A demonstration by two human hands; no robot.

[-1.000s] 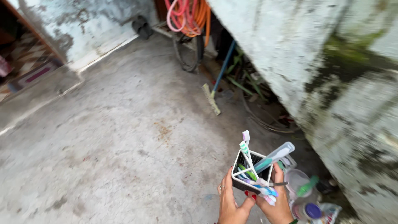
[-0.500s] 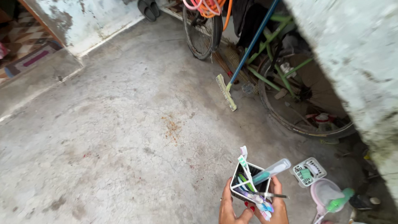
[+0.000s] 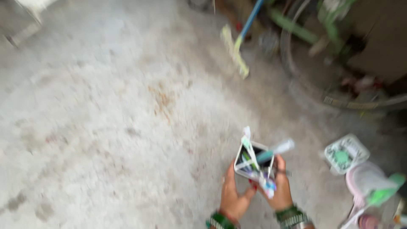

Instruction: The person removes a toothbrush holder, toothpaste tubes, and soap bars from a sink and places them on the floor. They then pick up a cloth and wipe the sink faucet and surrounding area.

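Both of my hands hold a small white square holder (image 3: 250, 163) over the concrete floor, low and right of centre in the blurred head view. Several toothbrushes (image 3: 259, 157) stick out of it, white, green and blue, one long pale one pointing right. My left hand (image 3: 232, 195) cups the holder's left side from below. My right hand (image 3: 280, 186) grips its right side, with the thumb against the brushes. Green bangles ring both wrists.
A broom with a blue handle (image 3: 237, 46) lies on the floor ahead. A bicycle wheel (image 3: 339, 99) and green frame stand at the upper right. A white perforated basket (image 3: 347, 153) and a pink container with a green item (image 3: 373, 191) sit on the floor at the right.
The view has tilted down and moved forward, so the wall and doorway left the frame. The holder stays in both hands, and my wrists with bangles have come into sight.
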